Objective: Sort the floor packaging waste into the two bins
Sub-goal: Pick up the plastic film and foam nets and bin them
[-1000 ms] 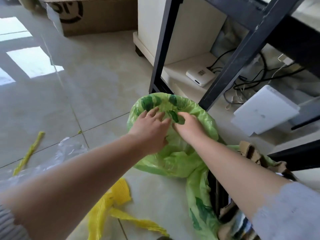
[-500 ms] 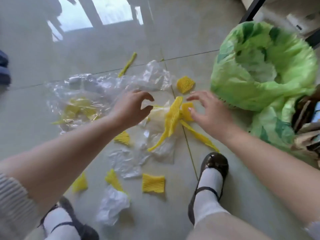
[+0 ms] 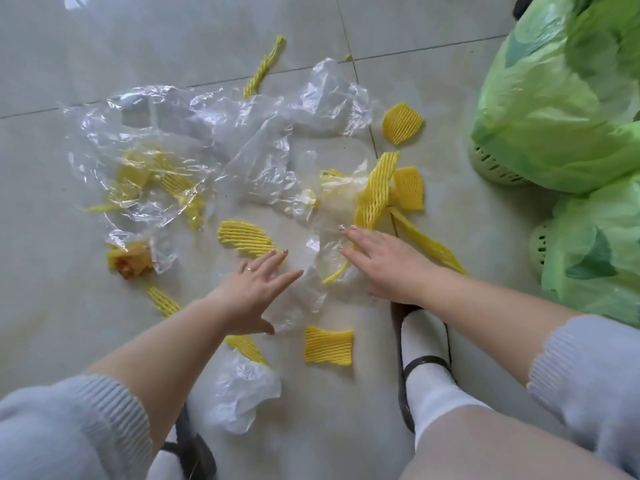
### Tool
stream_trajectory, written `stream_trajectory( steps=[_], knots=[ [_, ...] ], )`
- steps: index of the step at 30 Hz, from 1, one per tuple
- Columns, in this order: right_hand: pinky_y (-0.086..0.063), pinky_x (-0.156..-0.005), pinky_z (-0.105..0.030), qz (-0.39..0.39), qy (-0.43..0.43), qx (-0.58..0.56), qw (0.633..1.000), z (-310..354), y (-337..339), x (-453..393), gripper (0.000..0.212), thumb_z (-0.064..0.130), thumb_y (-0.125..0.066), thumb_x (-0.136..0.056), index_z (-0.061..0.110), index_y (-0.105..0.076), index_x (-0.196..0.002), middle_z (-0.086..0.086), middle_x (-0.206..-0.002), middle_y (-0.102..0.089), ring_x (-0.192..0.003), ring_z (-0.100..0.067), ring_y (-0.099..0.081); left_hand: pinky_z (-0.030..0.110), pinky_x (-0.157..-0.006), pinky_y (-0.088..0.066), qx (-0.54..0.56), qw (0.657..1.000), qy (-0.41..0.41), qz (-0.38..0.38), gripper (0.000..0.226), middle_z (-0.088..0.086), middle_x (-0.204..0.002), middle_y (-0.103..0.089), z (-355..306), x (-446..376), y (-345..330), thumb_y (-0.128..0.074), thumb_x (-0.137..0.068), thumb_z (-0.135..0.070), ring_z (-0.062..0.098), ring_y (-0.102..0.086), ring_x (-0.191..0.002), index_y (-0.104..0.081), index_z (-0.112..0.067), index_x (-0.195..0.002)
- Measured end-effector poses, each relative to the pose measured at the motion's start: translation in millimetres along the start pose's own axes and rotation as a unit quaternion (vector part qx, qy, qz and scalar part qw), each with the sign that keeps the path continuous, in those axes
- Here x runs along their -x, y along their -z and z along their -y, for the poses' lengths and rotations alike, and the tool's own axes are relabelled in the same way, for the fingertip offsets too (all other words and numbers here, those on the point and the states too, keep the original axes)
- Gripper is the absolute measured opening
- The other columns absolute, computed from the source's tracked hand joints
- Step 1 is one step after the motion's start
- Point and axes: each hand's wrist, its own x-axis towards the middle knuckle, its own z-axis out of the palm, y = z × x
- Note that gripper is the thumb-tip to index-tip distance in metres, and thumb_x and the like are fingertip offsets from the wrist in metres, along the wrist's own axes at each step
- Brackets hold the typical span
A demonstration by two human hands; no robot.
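Clear plastic film and yellow foam netting lay scattered on the floor, the two green-lined bins at three o'clock. My left hand and right hand hovered, fingers spread, holding nothing. I judged it best to gather one material only, bunching film first.

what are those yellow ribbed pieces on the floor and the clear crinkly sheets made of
Yellow pieces: probably soft foam netting, matte, judging by the ribbed, mesh-like surface; the long one shows open diamond holes. Clear sheets: thin plastic film, glossy, wrinkled, see-through to the tile and to the yellow bits beneath.
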Motion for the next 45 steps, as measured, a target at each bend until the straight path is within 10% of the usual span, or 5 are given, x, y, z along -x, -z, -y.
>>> stream_trajectory(
  steps=[7, 11, 28, 35, 45],
  knots=[
    [-0.052, -0.059, -0.034, -0.005, 0.050, 0.099, 0.994, -3.8, -26.9, -24.1, 0.062, 0.015, -0.080, -0.053, 0.016, -0.065, -0.113, -0.019, -0.103, -0.065, -0.083, -0.034, -0.065, 0.043, -0.082, -0.052, 0.005, 0.995, -0.026, -0.096, 0.094, 0.017, -0.126, -0.056, 15.7, -3.6, -31.3, -0.091, -0.041, -0.031, 0.037, -0.059, -0.108, -0.050, -0.024, -0.125],
    [-0.041, -0.046, -0.031, -0.034, 0.052, 0.046, 0.997, -2.6, -22.0, -30.6, 0.047, -0.004, -0.073, -0.055, 0.012, -0.067, -0.099, -0.012, -0.073, -0.059, -0.060, -0.029, -0.060, 0.028, -0.078, -0.046, 0.106, 0.983, -0.044, -0.141, 0.035, 0.000, -0.112, -0.054, 20.3, -8.1, -22.7, -0.058, -0.084, -0.035, 0.024, -0.056, -0.096, -0.054, -0.033, -0.119],
    [-0.040, -0.069, -0.039, -0.318, -0.318, -0.395, 0.801, -5.9, 60.0, -32.4, 0.024, 0.014, -0.063, -0.080, -0.007, -0.052, -0.077, -0.020, -0.080, -0.055, -0.078, -0.033, -0.050, 0.029, -0.057, -0.033, 0.236, 0.894, 0.100, -0.368, 0.024, 0.004, -0.078, -0.047, 53.9, -18.2, 59.6, -0.057, -0.081, -0.019, 0.030, -0.047, -0.065, -0.046, -0.010, -0.061],
    [-0.041, -0.102, -0.036, -0.002, -0.161, -0.214, 0.964, -13.6, 49.0, -68.2, 0.089, 0.022, -0.069, -0.079, 0.038, -0.014, -0.146, -0.004, -0.157, -0.013, -0.134, -0.029, -0.038, 0.041, -0.078, -0.047, 0.175, 0.935, 0.139, -0.277, 0.053, 0.009, -0.135, -0.044, 72.3, -59.2, 102.1, -0.056, -0.085, -0.013, 0.039, -0.057, -0.103, -0.041, -0.026, -0.134],
    [-0.040, -0.061, -0.036, -0.019, -0.156, -0.081, 0.984, -31.1, 38.5, -94.8, 0.036, 0.017, -0.056, -0.086, 0.019, -0.045, -0.120, -0.014, -0.123, -0.038, -0.088, -0.038, -0.057, 0.039, -0.074, -0.046, 0.138, 0.955, 0.176, -0.195, 0.058, 0.007, -0.124, -0.045, 97.4, -108.5, 97.2, -0.062, -0.084, -0.036, 0.037, -0.057, -0.099, -0.036, -0.038, -0.135]
  ],
)
